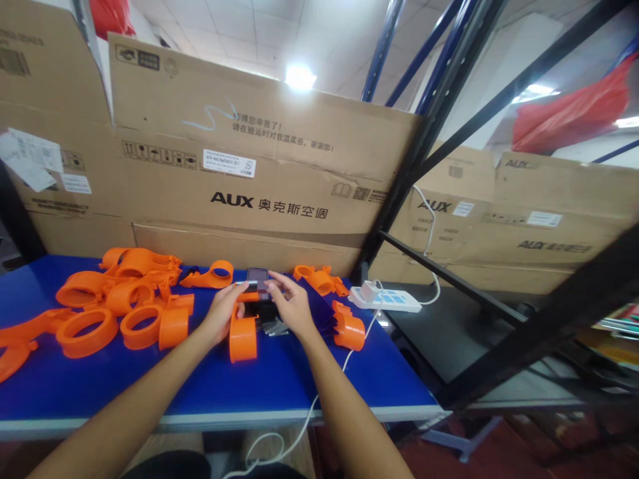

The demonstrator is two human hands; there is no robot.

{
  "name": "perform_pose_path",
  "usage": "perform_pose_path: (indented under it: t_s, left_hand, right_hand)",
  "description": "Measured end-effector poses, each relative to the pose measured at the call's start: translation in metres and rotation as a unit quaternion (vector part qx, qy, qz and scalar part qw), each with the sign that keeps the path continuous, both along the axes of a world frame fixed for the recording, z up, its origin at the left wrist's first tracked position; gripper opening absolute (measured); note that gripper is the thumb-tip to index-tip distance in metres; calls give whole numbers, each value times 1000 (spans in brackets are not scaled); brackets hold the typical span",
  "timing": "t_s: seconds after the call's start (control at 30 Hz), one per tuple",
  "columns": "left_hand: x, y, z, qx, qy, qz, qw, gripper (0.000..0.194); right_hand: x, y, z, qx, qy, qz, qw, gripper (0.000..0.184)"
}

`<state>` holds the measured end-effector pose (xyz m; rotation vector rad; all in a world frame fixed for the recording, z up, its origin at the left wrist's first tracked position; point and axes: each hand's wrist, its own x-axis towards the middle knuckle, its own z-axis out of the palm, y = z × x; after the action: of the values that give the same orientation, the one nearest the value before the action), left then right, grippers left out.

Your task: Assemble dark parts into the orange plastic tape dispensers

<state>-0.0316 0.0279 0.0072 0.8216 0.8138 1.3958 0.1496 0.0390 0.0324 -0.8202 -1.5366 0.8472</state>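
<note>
My left hand [223,311] is closed around an orange tape dispenser [243,339], its round ring hanging toward me and its narrow end pointing right. A dark strip with a pale edge shows at the left fingertips. My right hand [290,303] is just right of the dispenser's narrow end, thumb and forefinger stretched out and apart; I cannot tell whether they touch it. Beneath the hands lie several thin metal pieces [275,327] and a black object, partly hidden. Behind the fingers is a dark, phone-like rectangle [258,274].
Several orange dispensers [87,331] are heaped on the blue tabletop [200,392] at left; others [349,326] lie at right. A white power strip [387,299] sits at the right edge, its cable [344,362] crossing the table. Cardboard [279,173] walls the back; a black frame post [394,193] stands right.
</note>
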Motion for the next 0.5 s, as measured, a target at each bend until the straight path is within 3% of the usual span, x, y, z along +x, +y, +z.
perform_pose_path:
  t_s: [0.1,0.17,0.33,0.5]
  left_hand:
    - [0,1,0,22,12,1,1000,38]
    - [0,2,-1,37,23,-5,999,38]
    - [2,3,-4,41,36,-15,998,39]
    - [-3,3,-2,29,32,0,999,38]
  right_hand:
    - [-7,-7,-4,133,-161,4,978,32]
    - [-9,-8,-5,179,-219,4,959,32]
    - [-6,-6,-7,201,-267,-26,942,33]
    - [-3,-4,-4,202,-250,-41,946,28]
